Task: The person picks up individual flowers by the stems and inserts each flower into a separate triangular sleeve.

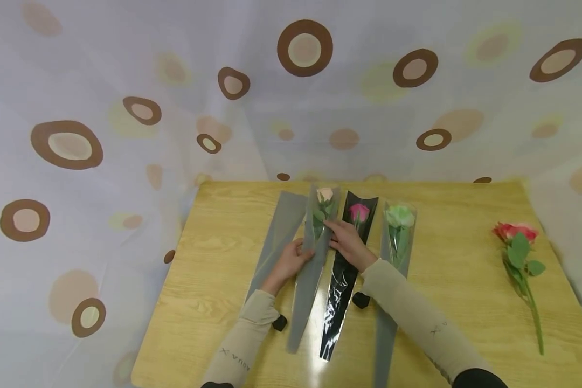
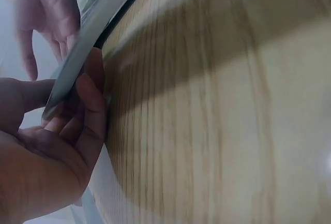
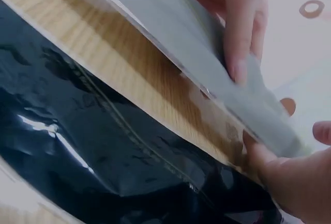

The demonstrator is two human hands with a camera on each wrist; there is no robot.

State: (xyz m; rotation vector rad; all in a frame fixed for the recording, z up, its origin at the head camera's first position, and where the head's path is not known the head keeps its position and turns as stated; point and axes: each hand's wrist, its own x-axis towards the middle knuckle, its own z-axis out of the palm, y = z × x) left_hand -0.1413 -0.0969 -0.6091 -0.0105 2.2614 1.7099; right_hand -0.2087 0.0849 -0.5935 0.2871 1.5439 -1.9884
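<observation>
A pale peach rose (image 1: 325, 195) lies inside a long grey flower sleeve (image 1: 311, 275) with a clear front. My left hand (image 1: 291, 261) grips the sleeve's left edge. In the left wrist view the thumb of the left hand (image 2: 57, 146) is on one face and curled fingers are behind the other. My right hand (image 1: 349, 242) holds the opposite edge near the rose's leaves. The right wrist view shows the grey sleeve (image 3: 207, 79) tilted above the table, between the right hand (image 3: 300, 177) and the left hand (image 3: 240, 22).
Left lies another grey sleeve (image 1: 276, 231). To the right are a black sleeve (image 1: 337, 296) with a pink rose (image 1: 359, 212) and a grey sleeve with a pale green flower (image 1: 400, 215). An unwrapped red rose (image 1: 516, 234) lies far right on the wooden table (image 1: 456, 226).
</observation>
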